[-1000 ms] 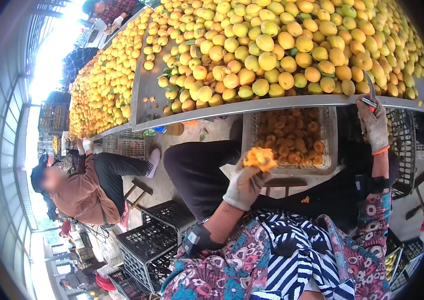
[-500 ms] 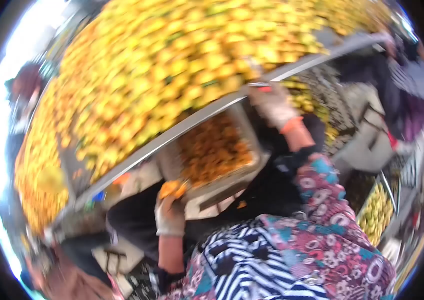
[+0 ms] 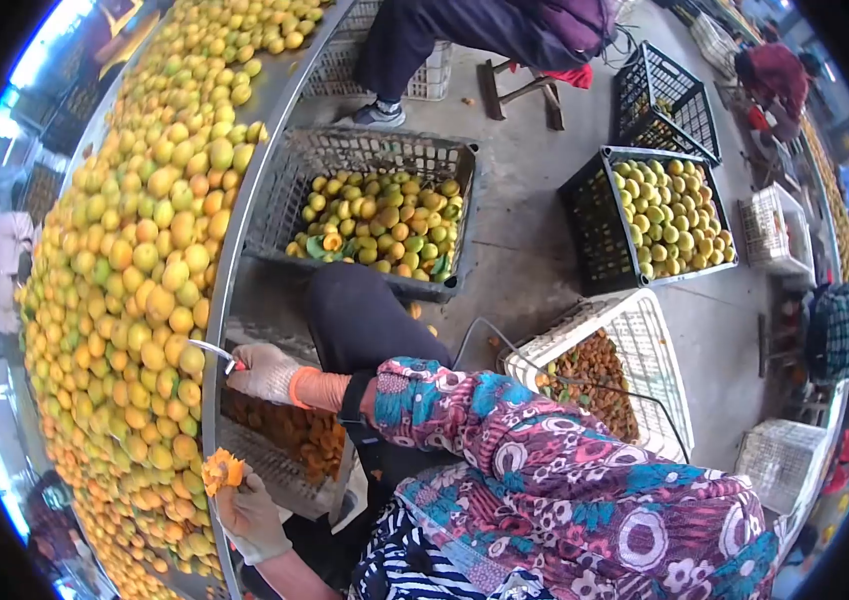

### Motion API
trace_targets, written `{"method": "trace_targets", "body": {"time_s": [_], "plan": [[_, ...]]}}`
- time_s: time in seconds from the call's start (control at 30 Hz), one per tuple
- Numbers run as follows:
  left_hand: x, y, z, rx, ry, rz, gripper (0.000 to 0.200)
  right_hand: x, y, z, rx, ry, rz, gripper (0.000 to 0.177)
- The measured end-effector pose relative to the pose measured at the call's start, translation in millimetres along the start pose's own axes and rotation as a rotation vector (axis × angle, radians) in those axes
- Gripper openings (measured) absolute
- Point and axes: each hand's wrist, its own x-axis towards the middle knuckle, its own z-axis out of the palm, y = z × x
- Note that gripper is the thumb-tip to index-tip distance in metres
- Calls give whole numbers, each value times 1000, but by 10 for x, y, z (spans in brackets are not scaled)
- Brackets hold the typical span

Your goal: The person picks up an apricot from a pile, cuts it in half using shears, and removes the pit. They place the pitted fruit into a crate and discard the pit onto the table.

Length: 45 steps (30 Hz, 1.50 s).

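Note:
In the head view, my left hand (image 3: 247,515), in a pale glove, pinches a torn-open apricot (image 3: 222,470) with bright orange flesh. My right hand (image 3: 266,372), also gloved, grips a small knife (image 3: 210,348) by its red handle; the curved metal blade points over the table's edge. Beside both hands lies a big heap of yellow-orange apricots (image 3: 159,300) on a metal-rimmed table (image 3: 234,250). Below my hands, near my lap, a pale crate (image 3: 349,490) holds orange apricot pieces (image 3: 316,440); my right arm hides part of it.
A dark crate of apricots (image 3: 384,220) stands beyond my knee. Further right are another black crate with greenish fruit (image 3: 669,215) and a white crate (image 3: 659,350) of brown pieces. A seated person's legs (image 3: 444,45) are at the top. More people sit at far right.
The view has swung to the right, showing more floor and crates, and is sharper now. Both hands keep hold of what they had, now closer together at the table edge.

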Motion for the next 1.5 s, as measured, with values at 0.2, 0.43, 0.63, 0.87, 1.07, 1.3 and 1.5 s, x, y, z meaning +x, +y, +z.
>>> {"method": "trace_targets", "body": {"time_s": [0.2,0.43,0.63,0.87,1.07,1.3,1.5], "plan": [[190,-40,527,-54,-149,-98,38,-75,-3,-142,45,14,1,17],[313,-167,1567,731,-277,356,31,64,166,126,-11,3,-78,28],[28,-674,2975,694,-696,208,35,-76,230,85,3,-51,-75,28],[-540,-1167,3378,462,-1174,-64,31,-123,220,104,24,-54,-79,29],[-264,-902,3143,640,-806,-4,32,-151,199,156,32,-84,-91,29],[-23,-758,2942,730,-718,234,32,-140,143,206,12,-123,-93,29],[180,-517,2780,712,-600,273,29,-183,132,306,-11,-163,-72,29]]}}
